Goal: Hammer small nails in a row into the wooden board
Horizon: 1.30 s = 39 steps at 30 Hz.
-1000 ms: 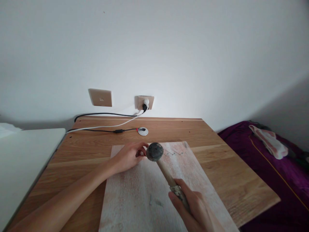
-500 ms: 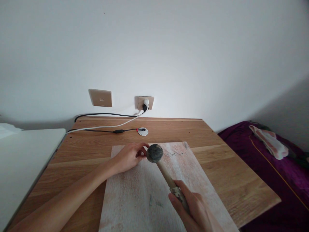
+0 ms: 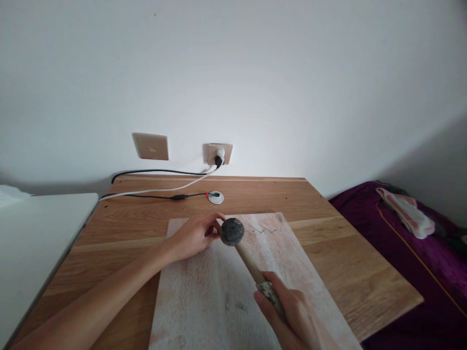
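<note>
Head view. We note a wooden desk [image 3: 328,253] against a white wall [image 3: 255,73], a pale whitewashed board [image 3: 204,291] lying on it, and a purple bed cover [image 3: 419,262] at right.

Counts: two wall plates [image 3: 150,146], two cables [image 3: 160,171], two loose nails [image 3: 233,304] on the board, one hammer [image 3: 241,245].

Our right hand [image 3: 292,316] is wrapped round the hammer's handle; its long axis runs from near right to far left, the dark head over the board's far part. Our left hand [image 3: 195,236] rests on the board just beside the head, fingertips pinched; what they pinch we cannot tell.
</note>
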Tool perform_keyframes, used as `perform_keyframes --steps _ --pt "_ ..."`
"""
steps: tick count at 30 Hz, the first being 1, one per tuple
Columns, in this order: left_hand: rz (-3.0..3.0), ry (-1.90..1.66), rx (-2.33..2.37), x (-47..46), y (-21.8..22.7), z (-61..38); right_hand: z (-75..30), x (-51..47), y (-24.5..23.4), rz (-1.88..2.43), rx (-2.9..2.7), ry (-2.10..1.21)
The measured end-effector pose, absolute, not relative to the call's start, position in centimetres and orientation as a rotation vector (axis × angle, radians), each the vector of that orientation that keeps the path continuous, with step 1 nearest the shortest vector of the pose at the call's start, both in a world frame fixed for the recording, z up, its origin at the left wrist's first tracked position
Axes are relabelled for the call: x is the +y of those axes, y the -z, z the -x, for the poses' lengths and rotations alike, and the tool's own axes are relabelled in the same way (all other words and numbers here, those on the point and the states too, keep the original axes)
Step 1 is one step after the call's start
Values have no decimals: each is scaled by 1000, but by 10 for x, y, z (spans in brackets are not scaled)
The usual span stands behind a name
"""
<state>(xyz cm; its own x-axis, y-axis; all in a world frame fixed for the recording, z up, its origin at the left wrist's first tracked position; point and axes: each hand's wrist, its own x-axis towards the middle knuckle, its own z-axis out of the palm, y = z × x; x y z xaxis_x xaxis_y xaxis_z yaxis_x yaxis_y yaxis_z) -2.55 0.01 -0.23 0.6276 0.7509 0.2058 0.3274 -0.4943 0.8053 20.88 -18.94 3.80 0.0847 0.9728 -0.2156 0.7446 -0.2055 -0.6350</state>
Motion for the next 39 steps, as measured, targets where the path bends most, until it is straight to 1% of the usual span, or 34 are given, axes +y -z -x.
perform_keyframes --steps 8,18,26,32,39 --pt "-2092 -735 826 0 1 26 -205 -190 -43 1974 -1672 -870" --pt "-2058 -762 785 0 7 26 -208 -192 -32 1983 -1683 -860" --pt "-2054 -765 759 2 11 26 -210 -192 -38 1996 -1692 -856" --pt "-2114 -732 817 -1 5 26 -210 -193 -38 1950 -1648 -867" --pt "-2009 -703 879 -3 -4 23 -214 -195 -31 1964 -1559 -828"
